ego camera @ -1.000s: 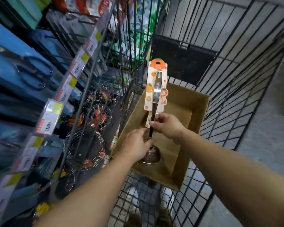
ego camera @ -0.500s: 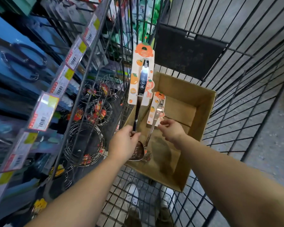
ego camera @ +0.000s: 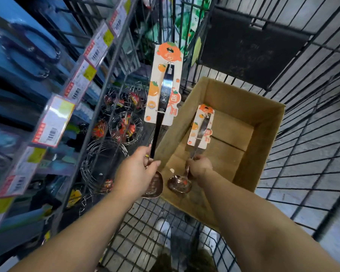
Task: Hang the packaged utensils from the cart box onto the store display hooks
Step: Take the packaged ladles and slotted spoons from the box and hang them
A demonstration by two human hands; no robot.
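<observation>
Both hands are each gripping one packaged ladle, at centre frame.

We are holding the first ladle (ego camera: 161, 107) upright in our left hand (ego camera: 136, 173), fingers curled round its dark handle just above the bowl; its orange-printed card is standing in front of the wire cart wall at upper centre. We are pinching the second ladle (ego camera: 199, 138) by its handle in our right hand (ego camera: 199, 168), bowl low beside the first ladle's bowl, card tilted over the cardboard box (ego camera: 267, 146). That box is sitting in the wire cart (ego camera: 306, 107) at right of centre. We are listing price tags (ego camera: 54, 122) and wire baskets (ego camera: 124, 122) on the store display at left.
</observation>
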